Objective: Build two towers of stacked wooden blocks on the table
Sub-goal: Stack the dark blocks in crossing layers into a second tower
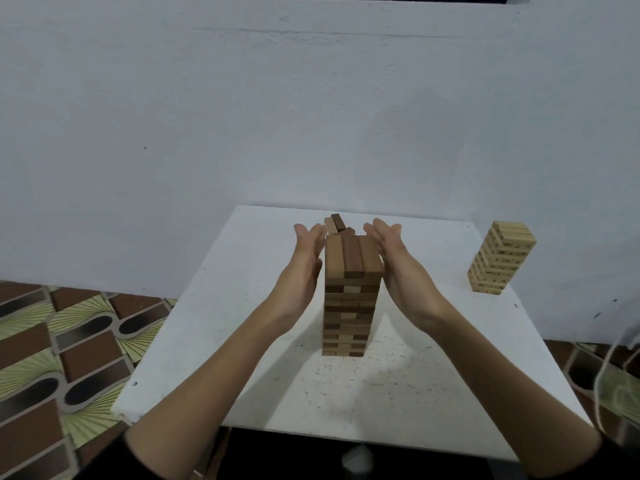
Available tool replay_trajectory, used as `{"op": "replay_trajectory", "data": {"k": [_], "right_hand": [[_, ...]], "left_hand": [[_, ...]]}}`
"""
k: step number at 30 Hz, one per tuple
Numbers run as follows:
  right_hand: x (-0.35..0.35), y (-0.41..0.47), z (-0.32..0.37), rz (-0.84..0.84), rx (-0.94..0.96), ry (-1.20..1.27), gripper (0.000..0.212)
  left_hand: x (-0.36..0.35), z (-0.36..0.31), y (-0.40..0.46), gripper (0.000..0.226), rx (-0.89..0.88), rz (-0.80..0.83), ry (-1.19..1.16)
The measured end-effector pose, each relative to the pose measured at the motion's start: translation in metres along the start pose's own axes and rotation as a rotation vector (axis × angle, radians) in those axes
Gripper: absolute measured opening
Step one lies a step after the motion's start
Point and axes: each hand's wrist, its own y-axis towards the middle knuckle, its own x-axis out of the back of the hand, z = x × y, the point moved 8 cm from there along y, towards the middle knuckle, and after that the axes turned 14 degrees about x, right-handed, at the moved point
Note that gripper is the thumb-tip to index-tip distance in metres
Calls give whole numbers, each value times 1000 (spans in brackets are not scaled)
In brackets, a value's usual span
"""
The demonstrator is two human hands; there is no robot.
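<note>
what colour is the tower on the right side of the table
Uniformly pale, light natural wood, the right tower; seen in the head view.

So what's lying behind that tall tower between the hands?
Behind the tall tower, a few loose blocks lie on the white table, one dark, one pale. The tower and both open hands hide the rest, so an exact count is impossible.
</note>
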Motion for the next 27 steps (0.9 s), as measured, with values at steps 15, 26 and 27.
{"op": "replay_trajectory", "data": {"k": [15,26,27], "right_hand": [[-16,-5,3,-78,-16,157,55],[-14,-4,-4,-92,-31,146,59],[-11,-4,-5,-106,-29,144,64]], "left_hand": [[-20,5,-1,53,-24,19,59],[-11,12,4,72,-8,1,85],[-8,14,5,83,12,-9,81]]}}
